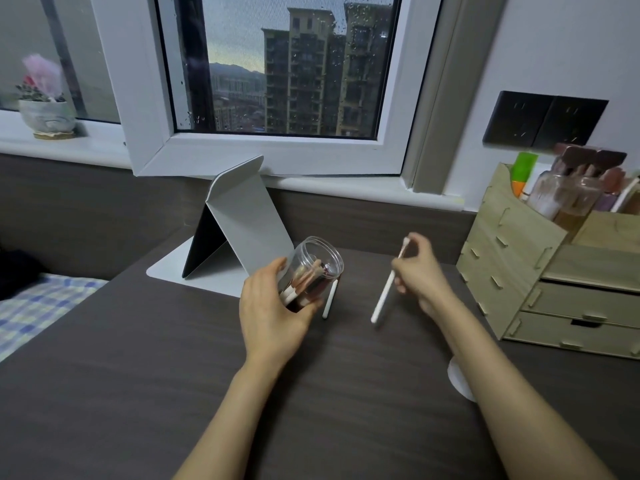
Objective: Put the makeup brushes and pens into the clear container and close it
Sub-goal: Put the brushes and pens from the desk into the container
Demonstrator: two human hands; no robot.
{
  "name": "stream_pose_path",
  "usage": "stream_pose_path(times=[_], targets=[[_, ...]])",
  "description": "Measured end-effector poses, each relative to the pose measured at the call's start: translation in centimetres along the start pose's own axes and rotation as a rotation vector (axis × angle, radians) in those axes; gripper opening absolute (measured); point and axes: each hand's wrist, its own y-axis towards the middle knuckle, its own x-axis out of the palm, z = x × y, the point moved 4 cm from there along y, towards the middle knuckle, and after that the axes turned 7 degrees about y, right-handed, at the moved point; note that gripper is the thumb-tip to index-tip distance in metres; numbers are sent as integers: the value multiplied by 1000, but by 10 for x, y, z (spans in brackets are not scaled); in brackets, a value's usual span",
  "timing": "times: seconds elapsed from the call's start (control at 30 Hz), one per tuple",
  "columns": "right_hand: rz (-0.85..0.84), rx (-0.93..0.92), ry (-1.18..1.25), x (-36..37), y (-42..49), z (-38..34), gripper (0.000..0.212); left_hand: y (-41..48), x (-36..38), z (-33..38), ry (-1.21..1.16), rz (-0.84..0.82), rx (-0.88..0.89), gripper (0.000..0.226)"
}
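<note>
Head view, over a dark desk (173, 393): left hand (273, 313) wraps the clear jar (317, 268), tilted with its open mouth toward the window; several brushes already lie inside. Right hand (424, 275) pinches a white-handled brush (384, 296) between thumb and fingertips, held off the desk, apart from the jar. One white pen (330, 299) lies on the desk just beside the jar. Grey folding stand (242, 220) sits close behind the jar. Wooden organiser (512, 258) stands at right. White disc (459, 379), partly hidden by the right forearm.
</note>
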Motion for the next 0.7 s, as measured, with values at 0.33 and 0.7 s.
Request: stream_pose_path(times=[0.33,0.7], targets=[[85,-655,485,-6,-96,-90,40,-4,0,10,42,-71,99,67],[-54,-575,-183,38,-89,-55,21,-4,1,10,46,-83,106,69]])
